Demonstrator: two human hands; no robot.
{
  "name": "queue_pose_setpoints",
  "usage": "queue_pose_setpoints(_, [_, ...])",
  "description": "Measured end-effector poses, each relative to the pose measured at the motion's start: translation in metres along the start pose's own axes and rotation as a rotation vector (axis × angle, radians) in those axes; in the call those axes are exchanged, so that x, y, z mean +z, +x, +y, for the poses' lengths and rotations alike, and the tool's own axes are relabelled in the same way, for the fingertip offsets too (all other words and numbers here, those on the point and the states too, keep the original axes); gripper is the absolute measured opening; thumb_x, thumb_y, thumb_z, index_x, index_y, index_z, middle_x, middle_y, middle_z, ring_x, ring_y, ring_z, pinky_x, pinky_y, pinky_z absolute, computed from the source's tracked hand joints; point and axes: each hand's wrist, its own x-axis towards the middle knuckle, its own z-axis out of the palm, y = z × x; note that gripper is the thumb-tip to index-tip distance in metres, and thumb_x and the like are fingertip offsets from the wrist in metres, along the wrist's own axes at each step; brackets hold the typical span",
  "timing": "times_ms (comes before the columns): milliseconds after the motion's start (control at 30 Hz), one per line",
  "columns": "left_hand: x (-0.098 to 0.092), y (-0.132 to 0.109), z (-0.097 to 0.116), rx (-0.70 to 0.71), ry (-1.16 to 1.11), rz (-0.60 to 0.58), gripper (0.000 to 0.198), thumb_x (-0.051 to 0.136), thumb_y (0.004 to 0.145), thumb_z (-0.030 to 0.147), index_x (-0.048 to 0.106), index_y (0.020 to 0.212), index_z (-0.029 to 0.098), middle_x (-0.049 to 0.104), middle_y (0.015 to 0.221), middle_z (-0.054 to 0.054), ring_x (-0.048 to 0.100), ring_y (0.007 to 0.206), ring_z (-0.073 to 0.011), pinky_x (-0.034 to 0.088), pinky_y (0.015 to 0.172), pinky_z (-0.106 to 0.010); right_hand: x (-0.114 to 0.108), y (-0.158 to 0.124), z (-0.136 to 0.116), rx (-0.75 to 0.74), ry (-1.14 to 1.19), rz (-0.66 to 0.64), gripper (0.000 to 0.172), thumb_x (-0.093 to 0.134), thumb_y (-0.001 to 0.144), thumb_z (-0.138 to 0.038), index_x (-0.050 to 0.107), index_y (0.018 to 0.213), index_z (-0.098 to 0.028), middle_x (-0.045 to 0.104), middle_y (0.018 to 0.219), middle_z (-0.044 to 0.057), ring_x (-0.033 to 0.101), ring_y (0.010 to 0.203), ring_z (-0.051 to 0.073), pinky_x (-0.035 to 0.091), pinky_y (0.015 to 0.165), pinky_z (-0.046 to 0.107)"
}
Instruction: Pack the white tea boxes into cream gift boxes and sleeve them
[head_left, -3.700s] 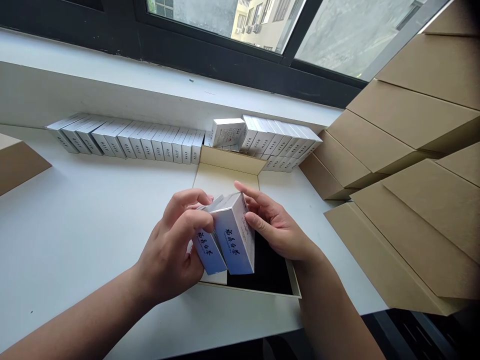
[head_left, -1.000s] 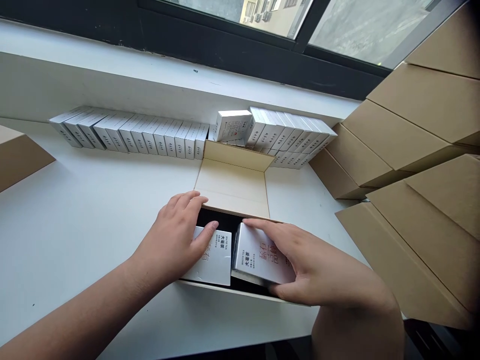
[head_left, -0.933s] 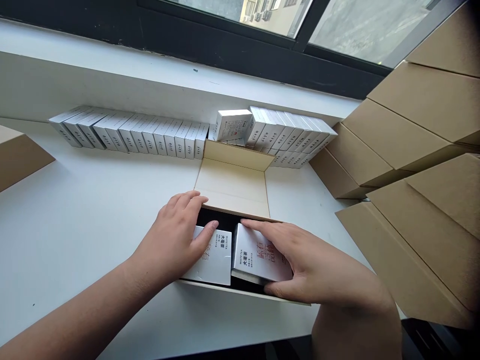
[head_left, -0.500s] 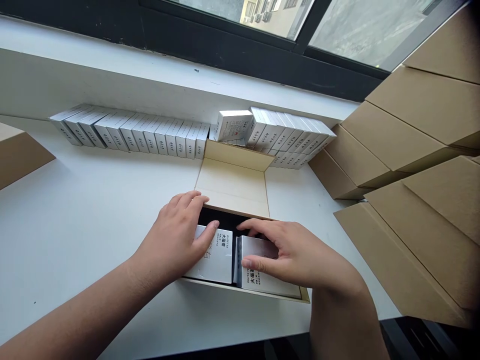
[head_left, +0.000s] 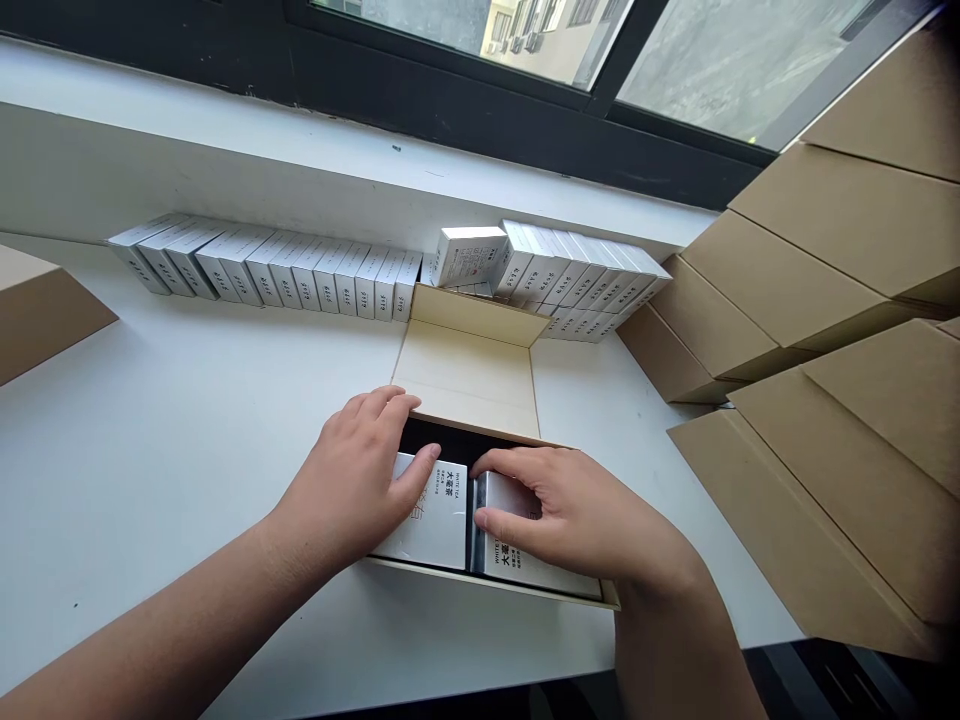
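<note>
An open beige gift box (head_left: 480, 590) with a black lining lies near the table's front edge, its lid (head_left: 469, 375) folded back toward the window. Two white tea boxes lie flat inside, side by side. My left hand (head_left: 356, 490) rests on the left tea box (head_left: 435, 515), thumb across its top, fingers curled over the gift box's left wall. My right hand (head_left: 574, 510) presses down on the right tea box (head_left: 514, 560), with thumb and fingers gripping its upper end.
A long row of upright white tea boxes (head_left: 277, 275) lines the back of the white table (head_left: 187, 400), with a second stacked group (head_left: 577, 275) to the right. Closed brown cartons (head_left: 825, 400) pile up at right. Another brown carton (head_left: 37, 315) sits at the left edge.
Both tea boxes went from being held above the gift box to lying flat inside it. Over the last second my right hand pushed the right tea box down level beside the left one.
</note>
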Motion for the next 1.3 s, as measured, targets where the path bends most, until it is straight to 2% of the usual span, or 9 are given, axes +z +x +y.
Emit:
queue_pose_setpoints(133, [0.000,-0.001,0.000,0.002,0.005,-0.002,0.047,0.044,0.095,0.047,0.053,0.132,0.018,0.056,0.140,-0.011,0.051,0.130,-0.0307,0.043,0.110,-0.052,0.000,-0.005,0.009,-0.136,0.201,0.130,0.040,0.070,0.087,-0.042,0.066,0.126,-0.033,0.073,0.118,0.001,0.069,0.098,0.021,0.054,0.078,0.032])
queue_pose_setpoints(233, [-0.002,-0.001,0.000,0.002,0.002,-0.016,0.046,0.044,0.096,0.047,0.053,0.131,0.018,0.056,0.138,-0.011,0.052,0.127,-0.0303,0.044,0.108,-0.052,-0.004,-0.003,0.023,-0.252,0.446,0.338,0.025,0.069,0.090,-0.036,0.072,0.113,-0.028,0.076,0.102,0.003,0.069,0.079,0.016,0.053,0.062,0.027])
queue_pose_setpoints(300, [-0.003,0.000,0.001,-0.006,-0.010,-0.039,0.045,0.043,0.096,0.048,0.053,0.129,0.019,0.057,0.135,-0.011,0.054,0.123,-0.0297,0.045,0.105,-0.051,-0.007,0.004,0.039,-0.293,0.572,0.597,0.016,0.067,0.091,-0.036,0.073,0.101,-0.025,0.075,0.086,0.002,0.063,0.064,0.013,0.048,0.053,0.025])
queue_pose_setpoints(400, [-0.006,0.001,0.003,-0.030,-0.031,-0.080,0.041,0.043,0.096,0.049,0.054,0.123,0.020,0.060,0.126,-0.009,0.058,0.112,-0.0281,0.049,0.096,-0.048,-0.009,0.024,0.070,-0.158,0.589,1.007,0.017,0.065,0.090,-0.037,0.072,0.090,-0.021,0.072,0.079,0.002,0.059,0.063,0.013,0.044,0.052,0.025])
queue_pose_setpoints(500, [-0.008,0.001,0.003,-0.059,-0.041,-0.104,0.036,0.043,0.096,0.049,0.055,0.117,0.021,0.061,0.118,-0.008,0.059,0.104,-0.0270,0.051,0.088,-0.045,-0.007,0.045,0.098,0.035,0.592,1.183,0.023,0.066,0.085,-0.042,0.071,0.092,-0.021,0.073,0.096,0.005,0.064,0.084,0.018,0.050,0.065,0.029])
queue_pose_setpoints(700, [-0.011,0.001,0.002,-0.068,-0.059,-0.117,0.032,0.043,0.095,0.048,0.055,0.113,0.023,0.061,0.113,-0.007,0.059,0.102,-0.0267,0.049,0.084,-0.042,0.015,0.079,0.125,0.258,0.738,0.944,0.047,0.065,0.080,-0.053,0.064,0.116,-0.023,0.062,0.135,0.009,0.054,0.131,0.026,0.040,0.114,0.045])
queue_pose_setpoints(967, [-0.026,0.008,-0.008,-0.084,-0.174,-0.141,0.040,0.042,0.095,0.058,0.058,0.084,0.024,0.065,0.091,-0.002,0.059,0.086,-0.0224,0.040,0.069,-0.033,0.035,0.101,0.140,0.307,0.733,0.797,0.087,0.074,0.074,-0.055,0.041,0.149,-0.026,0.049,0.154,0.011,0.039,0.147,0.030,0.032,0.121,0.048])
queue_pose_setpoints(1133, [-0.020,0.020,-0.030,-0.136,-0.459,-0.276,0.060,0.043,0.090,0.070,0.034,0.058,0.020,0.037,0.056,0.002,0.036,0.053,-0.0135,0.023,0.054,-0.030,0.035,0.097,0.141,0.258,0.728,0.758,0.095,0.078,0.072,-0.054,0.037,0.153,-0.026,0.056,0.148,0.010,0.043,0.144,0.029,0.034,0.119,0.047])
queue_pose_setpoints(1300, [-0.005,0.031,-0.051,-0.044,-0.787,-0.416,0.054,0.064,0.081,0.061,0.039,0.057,0.021,0.035,0.057,0.004,0.037,0.052,-0.0113,0.028,0.053,-0.027,0.033,0.101,0.145,0.237,0.736,0.770,0.099,0.083,0.067,-0.053,0.040,0.151,-0.024,0.055,0.148,0.013,0.045,0.141,0.029,0.035,0.117,0.049])
